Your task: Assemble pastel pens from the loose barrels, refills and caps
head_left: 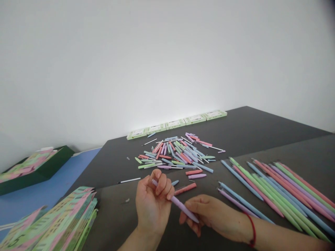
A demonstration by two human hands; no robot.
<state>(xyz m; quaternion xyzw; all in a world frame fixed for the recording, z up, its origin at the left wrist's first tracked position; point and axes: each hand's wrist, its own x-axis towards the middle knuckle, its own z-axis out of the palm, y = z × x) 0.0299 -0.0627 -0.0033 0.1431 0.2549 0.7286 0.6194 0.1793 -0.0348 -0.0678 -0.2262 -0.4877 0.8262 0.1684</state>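
Observation:
A light purple pen [180,205] slants between my two hands, low in the middle of the view. My left hand [155,200] has its fingers curled round the upper part, palm turned up. At the tapered lower end, the thumb and fingers of my right hand [206,213] pinch the barrel. Just beyond my hands lie a red pen barrel [185,188], a purple pen piece [197,176] and a red pen piece [194,172]. A blue tip [175,182] shows partly behind my left fingers.
A pile of pastel pen parts and refills [180,153] covers the table's middle. Several pens [282,195] lie in a row at right. Green boxes [176,124] line the wall. Printed packets [60,223] and a dark green tray [52,167] are at left.

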